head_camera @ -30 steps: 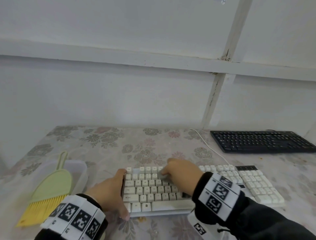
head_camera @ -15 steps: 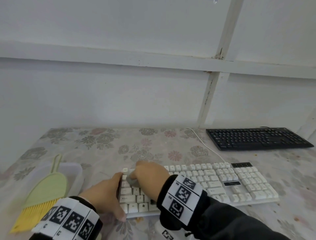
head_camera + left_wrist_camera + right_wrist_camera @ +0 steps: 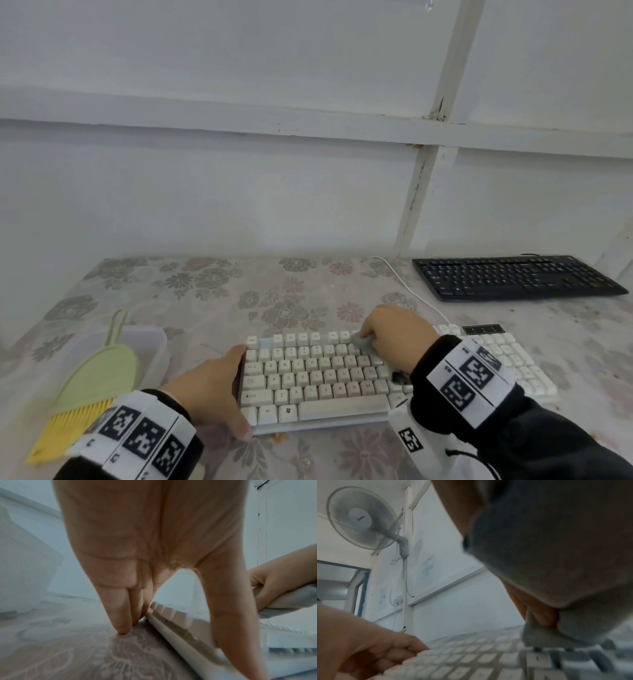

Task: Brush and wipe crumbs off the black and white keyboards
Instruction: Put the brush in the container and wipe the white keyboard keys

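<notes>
A pale panelled wall backs a tabletop laid with a floral cloth, and we see both keyboards of the task on it: the white keyboard lies near its front edge, directly before the person, while the black keyboard sits well apart at the far right, close to the wall. At the left a green hand brush with yellow bristles rests across a clear plastic tub, touched by neither hand. We judge the step in hand to be the wiping of the white keyboard. The right hand is curled around a grey cloth, of which the head view shows only a corner; it presses the cloth onto the upper key rows near the keyboard's middle. The left hand braces the keyboard's left end: in the left wrist view its fingers run straight down to the tabletop against the side, and its thumb lies over the front edge, so we read it as a steadying hold rather than a closed grasp. Small brown specks on the cloth near the black keyboard may be crumbs, though we cannot be sure. We judge that the next move calls for carrying the cloth across the remaining rows, including the keypad at the right, with the left hand holding firm, before attention turns to the black keyboard.
</notes>
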